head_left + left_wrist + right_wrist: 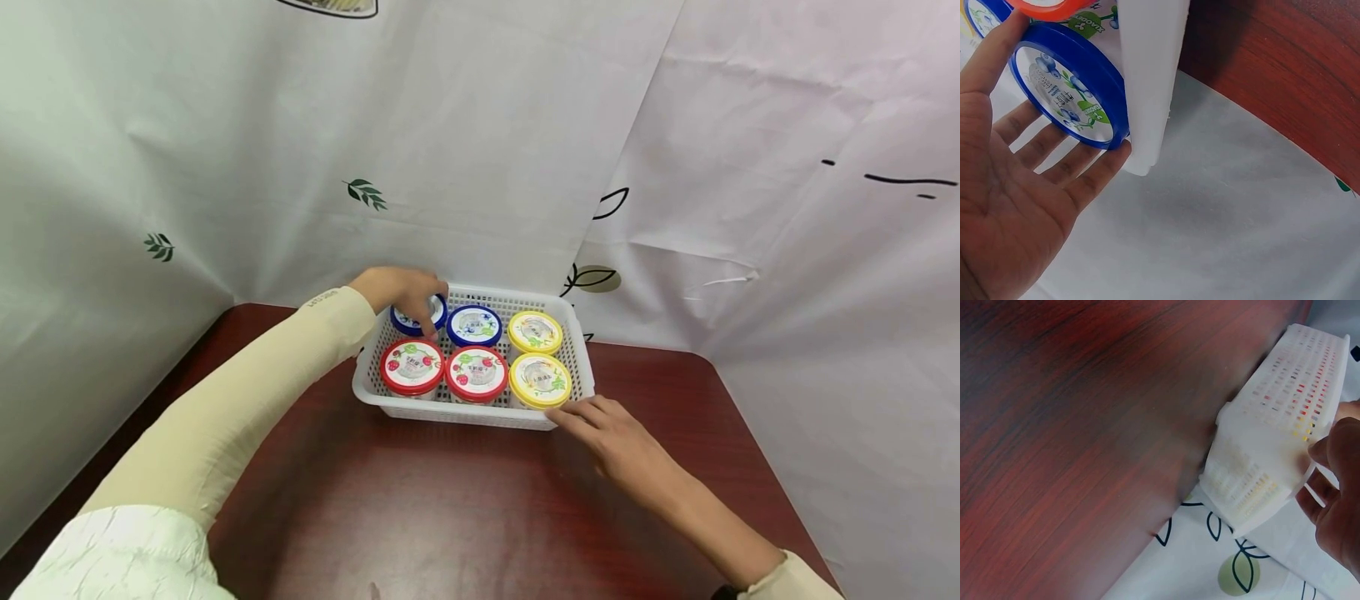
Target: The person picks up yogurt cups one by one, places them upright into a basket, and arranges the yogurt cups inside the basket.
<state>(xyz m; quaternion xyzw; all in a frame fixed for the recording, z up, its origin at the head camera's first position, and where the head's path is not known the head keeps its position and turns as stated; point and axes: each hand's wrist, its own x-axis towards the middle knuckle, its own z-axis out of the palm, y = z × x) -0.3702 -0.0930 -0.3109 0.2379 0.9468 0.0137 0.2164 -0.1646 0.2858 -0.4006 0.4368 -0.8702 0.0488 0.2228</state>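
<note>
A white plastic basket (pixel 480 414) holds several round tubs with fruit-printed lids. My left hand (pixel 408 292) spans the lid of the back-left blue-lidded tub (pixel 1063 94), thumb on one edge and fingers along the opposite edge. That tub sits inside the basket, partly covered by the hand in the head view. At the basket's near right corner, my right hand (pixel 611 433) grips the rim, its thumb (pixel 1320 452) against the corner. Beside the held tub is another blue-lidded tub (pixel 474 326). Two red-lidded tubs (pixel 412 367) stand in front, and two yellow-lidded tubs (pixel 536 332) fill the right side.
The basket stands on a dark red wood-grain table (pixel 465 508), near its back edge. White printed cloth (pixel 480 150) hangs behind the table and along both sides, close to the basket's rear.
</note>
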